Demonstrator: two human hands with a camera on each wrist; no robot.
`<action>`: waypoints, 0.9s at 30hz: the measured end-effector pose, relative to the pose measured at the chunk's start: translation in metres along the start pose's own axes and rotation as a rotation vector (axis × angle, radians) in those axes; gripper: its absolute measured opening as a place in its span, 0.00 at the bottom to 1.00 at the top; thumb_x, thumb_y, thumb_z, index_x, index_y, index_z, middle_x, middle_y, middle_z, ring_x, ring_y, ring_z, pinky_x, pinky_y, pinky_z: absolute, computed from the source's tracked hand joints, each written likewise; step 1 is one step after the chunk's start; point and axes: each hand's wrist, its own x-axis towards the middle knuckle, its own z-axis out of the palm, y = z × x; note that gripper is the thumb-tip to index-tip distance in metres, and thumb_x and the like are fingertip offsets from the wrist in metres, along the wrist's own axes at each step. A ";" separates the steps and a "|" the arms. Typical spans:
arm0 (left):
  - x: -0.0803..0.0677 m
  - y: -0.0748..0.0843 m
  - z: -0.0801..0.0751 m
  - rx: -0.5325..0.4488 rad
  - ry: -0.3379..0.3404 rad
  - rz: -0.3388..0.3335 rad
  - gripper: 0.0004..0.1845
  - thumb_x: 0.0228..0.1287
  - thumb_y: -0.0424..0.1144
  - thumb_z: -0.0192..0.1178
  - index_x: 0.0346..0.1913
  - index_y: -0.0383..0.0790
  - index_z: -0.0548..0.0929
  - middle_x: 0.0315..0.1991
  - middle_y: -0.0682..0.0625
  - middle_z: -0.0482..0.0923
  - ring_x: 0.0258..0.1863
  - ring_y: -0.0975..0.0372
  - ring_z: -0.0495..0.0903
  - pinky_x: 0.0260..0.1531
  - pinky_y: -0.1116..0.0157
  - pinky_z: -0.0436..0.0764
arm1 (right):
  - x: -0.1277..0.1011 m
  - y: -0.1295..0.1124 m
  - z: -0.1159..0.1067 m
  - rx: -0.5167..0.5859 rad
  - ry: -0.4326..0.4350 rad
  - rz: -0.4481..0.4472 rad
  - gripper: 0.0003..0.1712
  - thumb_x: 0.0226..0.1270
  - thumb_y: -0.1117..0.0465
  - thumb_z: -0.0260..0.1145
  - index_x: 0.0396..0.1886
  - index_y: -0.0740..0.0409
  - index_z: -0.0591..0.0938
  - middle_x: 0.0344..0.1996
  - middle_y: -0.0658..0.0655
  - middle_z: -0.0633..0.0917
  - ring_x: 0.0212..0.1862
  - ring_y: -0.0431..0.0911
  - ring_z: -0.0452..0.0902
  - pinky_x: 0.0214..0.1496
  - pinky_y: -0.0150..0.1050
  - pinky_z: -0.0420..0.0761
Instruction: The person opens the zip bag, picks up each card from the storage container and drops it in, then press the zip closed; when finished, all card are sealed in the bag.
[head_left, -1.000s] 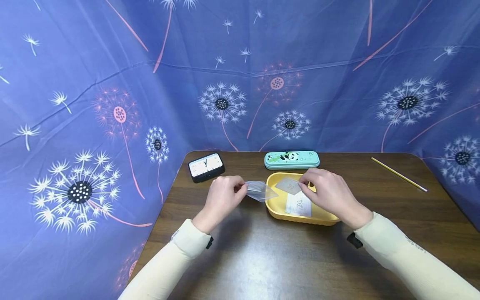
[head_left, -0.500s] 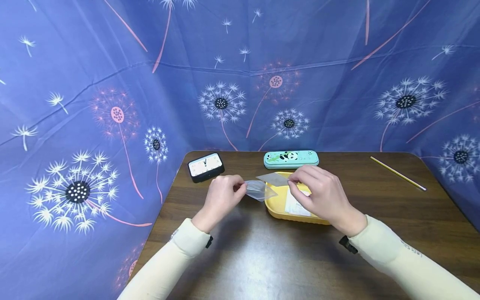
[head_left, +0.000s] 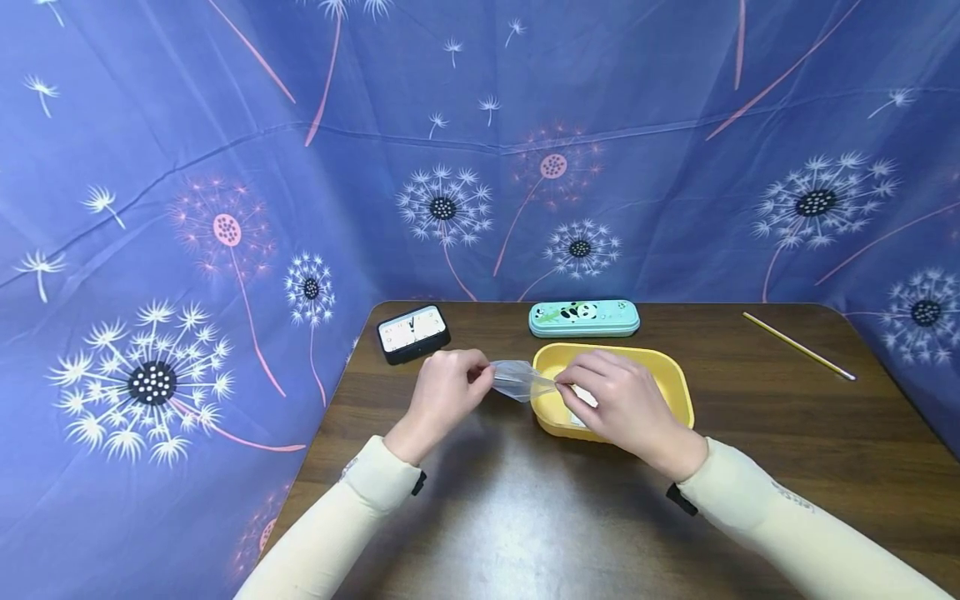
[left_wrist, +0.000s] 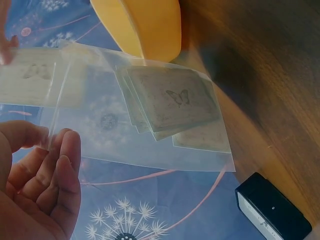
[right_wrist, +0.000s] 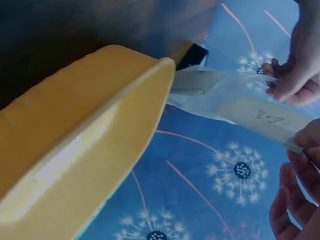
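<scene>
**Card going into the bag, several already inside**

I'm watching from the head view. My left hand (head_left: 444, 390) has its grip closed in a pinch on the mouth edge of the clear plastic bag (head_left: 519, 381), holding it up off the surface (head_left: 487, 517) just at nine o'clock of the yellow tray (head_left: 675, 379). My right hand (head_left: 617, 402) hangs over the tray's near left corner, fingers curled, pinching a small card (right_wrist: 260, 119) whose far end sits at the bag's opening.

The left wrist view gives the best read on progress. Through the film I count a small stack of butterfly cards (left_wrist: 172, 102) already lying in the bag, fanned a little, toward its closed end. The card in hand shows at ten o'clock of that picture, partly under the film, so I judge it to be on its way in, not yet seated with the others.

What is left: in the head view a bit of white paper shows in the tray just under my right hand, so I judge at least one more piece waits there; how many, I cannot tell, because the hand covers it. The bag's mouth is open.

Around the work: a black clock (head_left: 413, 333) at eleven o'clock of my left hand, a teal panda pencil case (head_left: 584, 318) just beyond the tray at twelve, and a yellow pencil (head_left: 798, 347) well apart at two o'clock near the surface's far right edge.
</scene>
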 end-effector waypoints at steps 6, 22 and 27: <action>0.001 0.003 -0.001 -0.003 -0.002 0.004 0.06 0.64 0.35 0.68 0.30 0.46 0.89 0.22 0.59 0.81 0.20 0.68 0.74 0.23 0.66 0.73 | -0.003 0.004 0.015 -0.034 -0.032 0.013 0.04 0.57 0.64 0.76 0.33 0.52 0.90 0.34 0.47 0.86 0.36 0.46 0.83 0.35 0.46 0.83; 0.002 0.010 -0.002 -0.010 -0.027 -0.014 0.05 0.64 0.34 0.68 0.31 0.46 0.90 0.23 0.59 0.83 0.20 0.71 0.75 0.23 0.69 0.74 | 0.014 0.005 0.048 -0.034 -0.210 0.085 0.04 0.60 0.63 0.74 0.35 0.53 0.93 0.46 0.56 0.85 0.45 0.52 0.81 0.44 0.48 0.82; 0.002 0.011 -0.002 -0.002 -0.027 -0.009 0.06 0.64 0.34 0.67 0.30 0.46 0.89 0.23 0.60 0.82 0.20 0.71 0.75 0.23 0.69 0.74 | 0.020 0.006 0.057 -0.066 -0.261 0.084 0.04 0.62 0.62 0.74 0.34 0.52 0.93 0.44 0.55 0.86 0.44 0.51 0.80 0.43 0.46 0.82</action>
